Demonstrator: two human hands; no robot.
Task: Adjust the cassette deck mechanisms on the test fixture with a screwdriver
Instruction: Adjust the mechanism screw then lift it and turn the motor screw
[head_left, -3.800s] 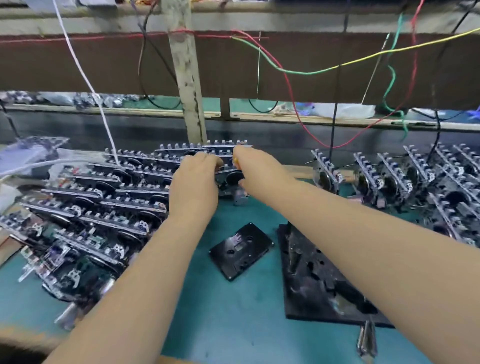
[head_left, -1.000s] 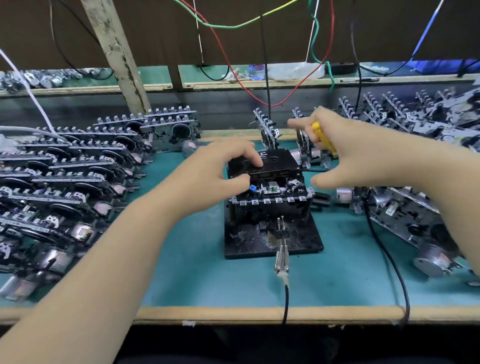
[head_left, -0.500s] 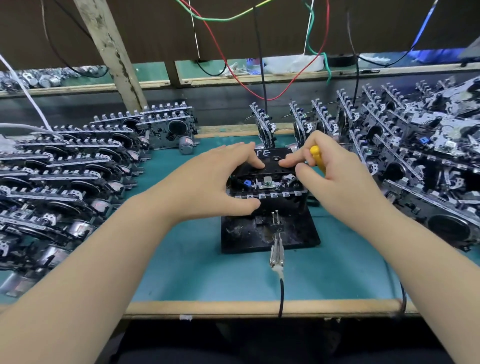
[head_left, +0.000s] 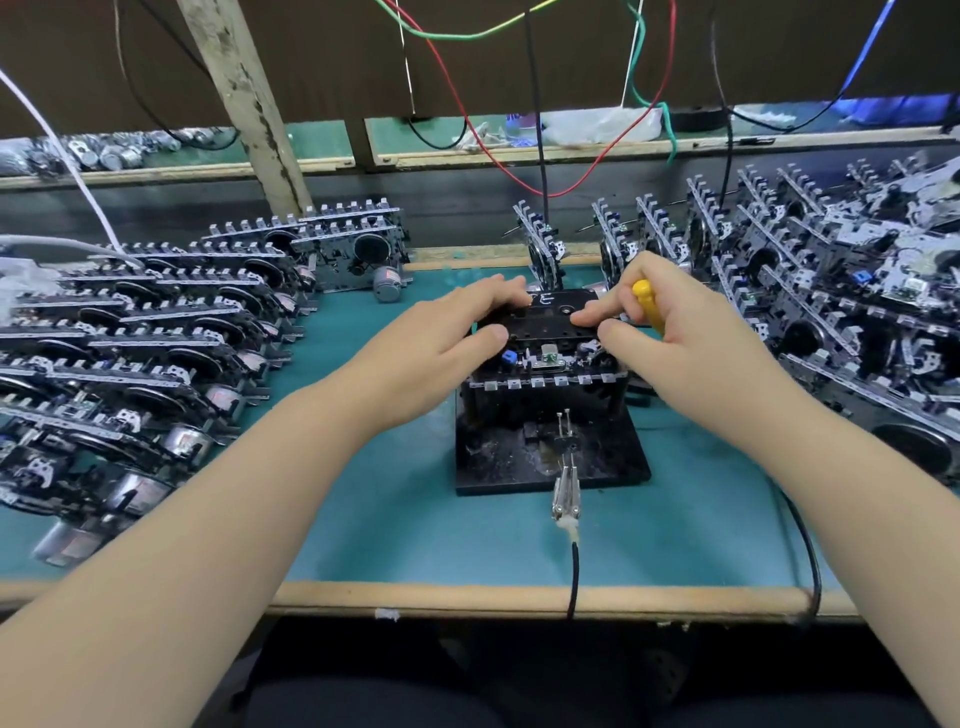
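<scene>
A black test fixture (head_left: 597, 457) stands mid-table on the teal mat. A cassette deck mechanism (head_left: 545, 371) sits on it, with a black cassette (head_left: 550, 322) lying on top. My left hand (head_left: 441, 343) rests on the cassette's left side, fingers spread and thumb at its near edge. My right hand (head_left: 670, 332) holds a yellow-handled screwdriver (head_left: 647, 304) in the palm while its forefinger and thumb press the cassette's right side. The screwdriver's tip is hidden.
Rows of cassette deck mechanisms (head_left: 156, 332) fill the left of the table, and a pile of more mechanisms (head_left: 831, 291) fills the right. A metal clip on a black cable (head_left: 566, 493) lies at the fixture's front. Coloured wires (head_left: 519, 104) hang above. The table's wooden edge (head_left: 519, 597) runs near me.
Both hands have settled closer on the cassette atop the mechanism. Earlier still, they took a mechanism from the left rows and set it on the fixture.
</scene>
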